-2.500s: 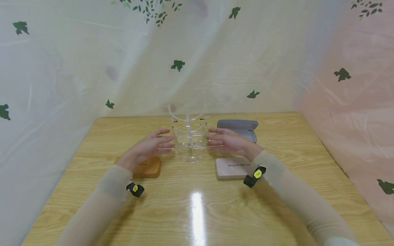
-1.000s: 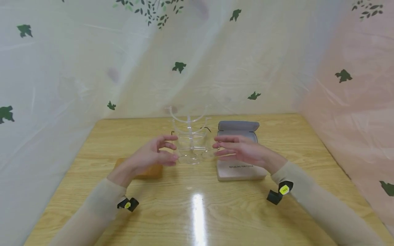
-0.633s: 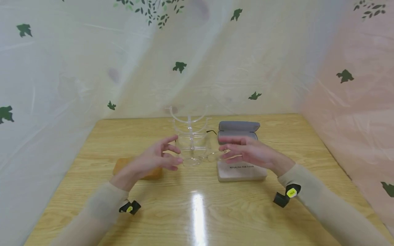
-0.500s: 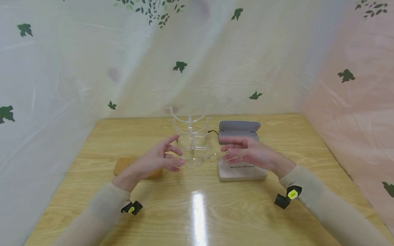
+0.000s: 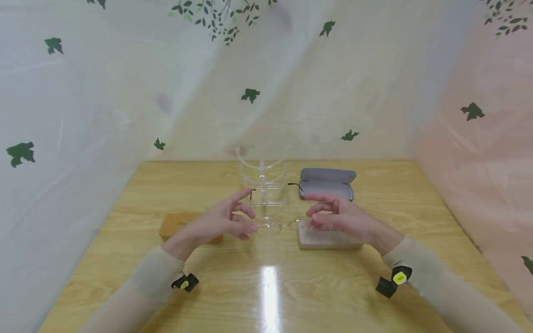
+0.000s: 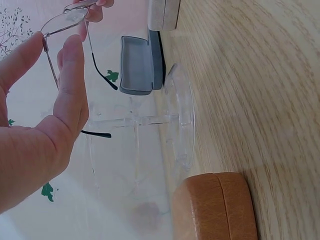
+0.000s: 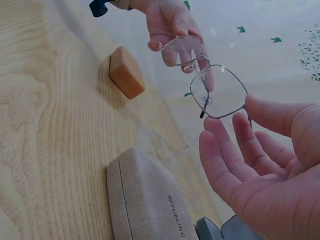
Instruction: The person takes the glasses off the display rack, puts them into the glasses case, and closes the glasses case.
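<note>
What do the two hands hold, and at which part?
Both hold one pair of thin metal-framed glasses: the left hand pinches its left outer corner, the right hand its right outer corner, above the table.

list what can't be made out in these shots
- Glasses: head view, thin frame nearly lost against the clear stand.
- Beige case lettering: right wrist view, cut off by the bottom edge.
- Grey case inside: left wrist view, seen edge-on.

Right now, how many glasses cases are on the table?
3: a brown closed case behind the left hand, a beige closed case under the right hand, a grey open case behind it.
</note>
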Available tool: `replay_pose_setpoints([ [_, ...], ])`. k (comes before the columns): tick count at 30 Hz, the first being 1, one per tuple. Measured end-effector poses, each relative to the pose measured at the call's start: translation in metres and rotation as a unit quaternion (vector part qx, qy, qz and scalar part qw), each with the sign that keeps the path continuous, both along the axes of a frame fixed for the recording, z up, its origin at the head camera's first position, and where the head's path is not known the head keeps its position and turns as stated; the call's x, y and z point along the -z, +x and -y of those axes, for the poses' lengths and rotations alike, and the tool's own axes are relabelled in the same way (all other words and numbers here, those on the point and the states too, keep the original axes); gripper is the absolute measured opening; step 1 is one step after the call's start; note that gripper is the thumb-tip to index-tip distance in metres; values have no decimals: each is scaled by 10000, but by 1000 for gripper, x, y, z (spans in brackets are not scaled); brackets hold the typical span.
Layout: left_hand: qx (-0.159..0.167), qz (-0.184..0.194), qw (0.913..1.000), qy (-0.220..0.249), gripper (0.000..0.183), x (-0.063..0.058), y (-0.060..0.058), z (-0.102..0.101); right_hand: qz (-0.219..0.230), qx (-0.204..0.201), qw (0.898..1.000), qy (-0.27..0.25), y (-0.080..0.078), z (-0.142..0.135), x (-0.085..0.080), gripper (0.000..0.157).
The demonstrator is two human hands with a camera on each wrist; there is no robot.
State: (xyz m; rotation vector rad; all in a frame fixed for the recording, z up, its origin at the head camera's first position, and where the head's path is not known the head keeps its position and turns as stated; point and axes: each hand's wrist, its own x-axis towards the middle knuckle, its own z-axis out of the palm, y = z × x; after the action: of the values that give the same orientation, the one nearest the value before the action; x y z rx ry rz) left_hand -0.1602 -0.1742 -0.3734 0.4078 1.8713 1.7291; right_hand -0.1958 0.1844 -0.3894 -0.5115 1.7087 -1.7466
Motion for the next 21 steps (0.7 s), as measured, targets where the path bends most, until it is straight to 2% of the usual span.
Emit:
replay_pose_setpoints([
  [12, 204, -94, 9997, 45, 98, 3, 2, -3, 114, -134, 9992, -371, 2, -1, 3, 58],
  [21, 214, -162, 9996, -49, 95, 2, 5, -4, 319, -145, 9981, -497, 4, -1, 4, 53],
])
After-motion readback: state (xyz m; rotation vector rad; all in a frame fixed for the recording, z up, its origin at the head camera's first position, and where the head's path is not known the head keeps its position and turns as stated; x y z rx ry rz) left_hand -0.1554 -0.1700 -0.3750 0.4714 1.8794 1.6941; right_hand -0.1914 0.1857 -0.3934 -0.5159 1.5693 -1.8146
